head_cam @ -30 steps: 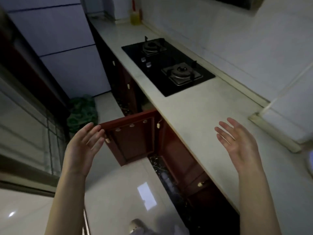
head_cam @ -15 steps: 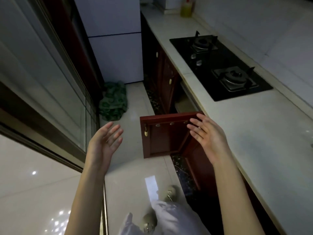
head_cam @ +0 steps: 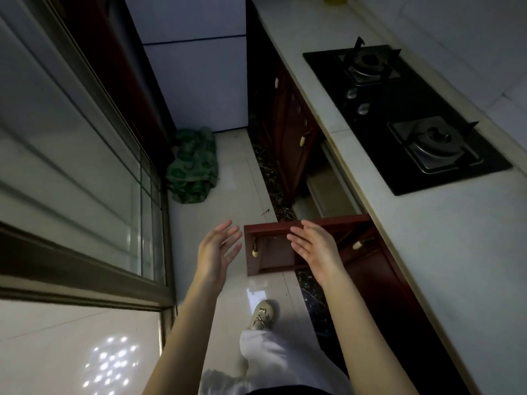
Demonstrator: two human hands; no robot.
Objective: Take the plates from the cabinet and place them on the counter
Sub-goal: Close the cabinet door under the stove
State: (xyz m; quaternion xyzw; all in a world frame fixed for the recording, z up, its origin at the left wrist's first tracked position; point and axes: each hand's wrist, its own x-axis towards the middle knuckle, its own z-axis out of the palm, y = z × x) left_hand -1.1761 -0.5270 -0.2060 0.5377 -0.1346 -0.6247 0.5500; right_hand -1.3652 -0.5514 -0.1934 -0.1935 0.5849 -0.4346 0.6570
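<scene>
A dark red cabinet door (head_cam: 273,253) under the counter stands swung open into the aisle, with a pale handle on its left side. My left hand (head_cam: 218,250) hangs open just left of the door's edge, palm facing right. My right hand (head_cam: 316,248) is open too, palm facing left, in front of the door's top rail. Neither hand holds anything. The cabinet's inside (head_cam: 322,189) shows only a pale shelf edge; no plates are visible. The pale counter (head_cam: 445,252) runs along the right.
A black two-burner gas hob (head_cam: 399,109) is set into the counter. A white fridge (head_cam: 194,67) stands at the aisle's far end with a green cloth bundle (head_cam: 194,166) on the floor. A glass sliding door (head_cam: 85,181) lines the left. My shoe (head_cam: 262,313) is on the tiled floor.
The view has swung left and down toward the floor. Both hands have come closer together around the open door; my right hand moved from over the counter to the door's top.
</scene>
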